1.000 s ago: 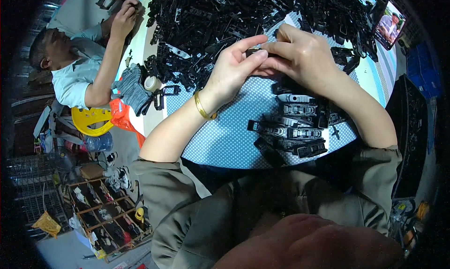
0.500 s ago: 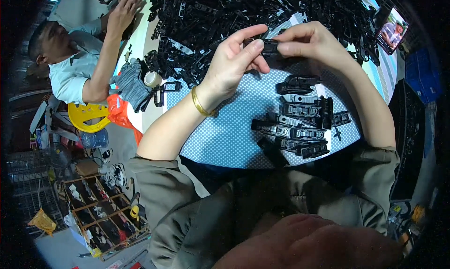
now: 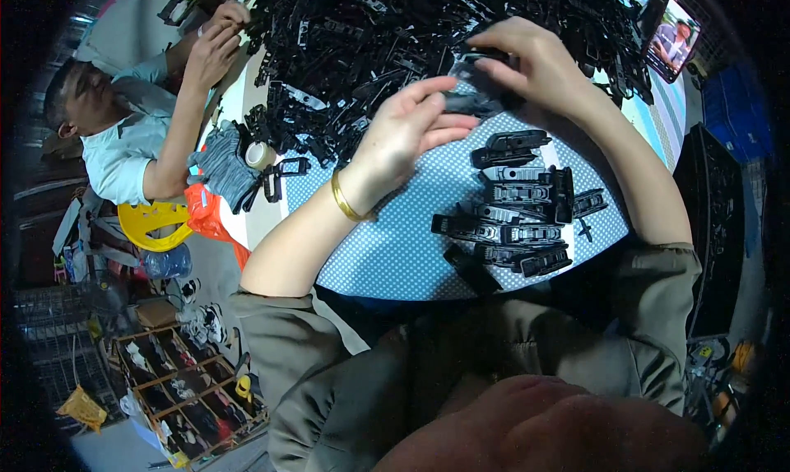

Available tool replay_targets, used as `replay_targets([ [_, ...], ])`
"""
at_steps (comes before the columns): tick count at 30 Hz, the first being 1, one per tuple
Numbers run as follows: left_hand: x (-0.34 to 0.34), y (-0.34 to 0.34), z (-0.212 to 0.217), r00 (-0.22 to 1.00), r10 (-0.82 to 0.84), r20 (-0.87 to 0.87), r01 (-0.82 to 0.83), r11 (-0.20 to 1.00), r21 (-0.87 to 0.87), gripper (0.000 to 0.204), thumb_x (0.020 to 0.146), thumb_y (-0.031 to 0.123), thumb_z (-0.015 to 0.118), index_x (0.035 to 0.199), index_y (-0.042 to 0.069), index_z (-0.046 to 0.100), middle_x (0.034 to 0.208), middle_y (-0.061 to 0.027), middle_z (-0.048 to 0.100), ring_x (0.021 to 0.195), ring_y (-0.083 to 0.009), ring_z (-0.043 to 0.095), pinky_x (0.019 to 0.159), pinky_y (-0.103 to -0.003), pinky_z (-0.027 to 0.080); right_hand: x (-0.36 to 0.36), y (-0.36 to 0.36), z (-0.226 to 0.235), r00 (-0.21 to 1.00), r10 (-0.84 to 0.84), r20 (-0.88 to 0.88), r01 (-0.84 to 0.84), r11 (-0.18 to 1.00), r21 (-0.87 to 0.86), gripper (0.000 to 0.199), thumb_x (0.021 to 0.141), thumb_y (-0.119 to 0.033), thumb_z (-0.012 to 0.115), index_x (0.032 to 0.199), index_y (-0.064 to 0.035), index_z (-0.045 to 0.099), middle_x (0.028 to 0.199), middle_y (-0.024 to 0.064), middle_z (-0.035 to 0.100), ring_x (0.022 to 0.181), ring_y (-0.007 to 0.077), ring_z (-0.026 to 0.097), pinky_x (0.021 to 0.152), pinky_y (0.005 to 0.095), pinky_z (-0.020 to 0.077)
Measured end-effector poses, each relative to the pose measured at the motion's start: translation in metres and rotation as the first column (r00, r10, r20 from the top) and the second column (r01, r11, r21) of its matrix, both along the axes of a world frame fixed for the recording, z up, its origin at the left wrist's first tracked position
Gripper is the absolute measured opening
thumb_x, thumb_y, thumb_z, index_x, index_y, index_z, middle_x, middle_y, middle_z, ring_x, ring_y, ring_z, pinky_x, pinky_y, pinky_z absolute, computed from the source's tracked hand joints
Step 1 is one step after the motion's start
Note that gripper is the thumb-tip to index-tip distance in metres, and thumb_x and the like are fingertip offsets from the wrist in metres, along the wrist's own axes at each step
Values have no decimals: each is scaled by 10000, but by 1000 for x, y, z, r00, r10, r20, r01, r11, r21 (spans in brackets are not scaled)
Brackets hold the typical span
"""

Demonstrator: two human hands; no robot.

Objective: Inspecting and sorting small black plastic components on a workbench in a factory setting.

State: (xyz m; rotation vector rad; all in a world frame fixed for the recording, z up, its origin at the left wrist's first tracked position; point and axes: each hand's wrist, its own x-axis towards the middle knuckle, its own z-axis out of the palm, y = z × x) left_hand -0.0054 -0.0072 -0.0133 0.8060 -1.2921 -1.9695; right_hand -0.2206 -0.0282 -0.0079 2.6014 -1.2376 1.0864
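My left hand (image 3: 397,134), with a gold bangle at its wrist, is closed at the fingertips on a small black plastic part (image 3: 471,103), which is smeared by motion. Farther right and higher, at the edge of the big pile, my right hand (image 3: 535,67) curls its thumb and forefinger round another dark plastic part (image 3: 484,56), mostly hidden by the fingers. Below the hands, a group of black plastic parts (image 3: 518,194) lies in rough rows on the dotted blue-white tabletop (image 3: 370,250). A loose small cross-shaped piece (image 3: 585,231) lies beside them.
A large heap of black parts (image 3: 354,52) covers the far table. At left are a tape roll (image 3: 260,155), grey gloves (image 3: 224,163) and an orange bag (image 3: 206,213). A phone (image 3: 673,40) stands far right. A co-worker (image 3: 132,134) handles things at the far left.
My hands have drawn apart from the single part both were touching. The right hand has moved up toward the heap; the left has dropped slightly. The whole view has shifted a little.
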Motion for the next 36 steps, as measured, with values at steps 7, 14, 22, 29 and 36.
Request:
replay_targets([
  [7,-2,1,4,995,74,-69,-69,995,74,332,922,112,356,1201,-66,340,1017,-156,525,883,-181,588,816,-276,500,26,27,8,977,213,16,-212,977,-27,398,673,-49,660,1057,-54,555,918,103,590,836,250,580,711,326,491],
  [14,-3,-1,-2,990,71,-124,-75,997,-35,324,912,81,378,1201,-66,363,1015,-142,541,881,-164,583,807,-260,500,33,32,10,961,265,79,-246,950,-194,403,648,-18,669,1034,-25,557,843,89,602,751,230,588,647,305,493],
  [22,-3,5,-1,980,145,-139,-153,987,-44,360,879,44,456,1215,-53,370,1042,-139,552,878,-159,585,785,-246,509,35,33,8,953,296,61,-274,931,-240,382,647,-37,671,1014,-9,566,840,100,608,764,235,598,663,303,496],
  [29,-2,1,5,986,139,-97,-146,987,-67,391,861,11,473,1234,-28,365,1022,-124,569,873,-154,588,768,-240,517,32,26,1,936,235,263,-236,971,-29,378,687,-103,677,1051,-59,588,938,94,608,870,208,585,693,281,491],
  [36,4,-3,11,993,77,-94,-98,966,-239,499,831,44,539,1273,-21,317,998,-115,578,839,-148,585,777,-255,490,22,22,11,877,41,479,-332,772,542,269,740,-145,673,988,-50,629,836,50,633,758,110,594,692,242,475],
])
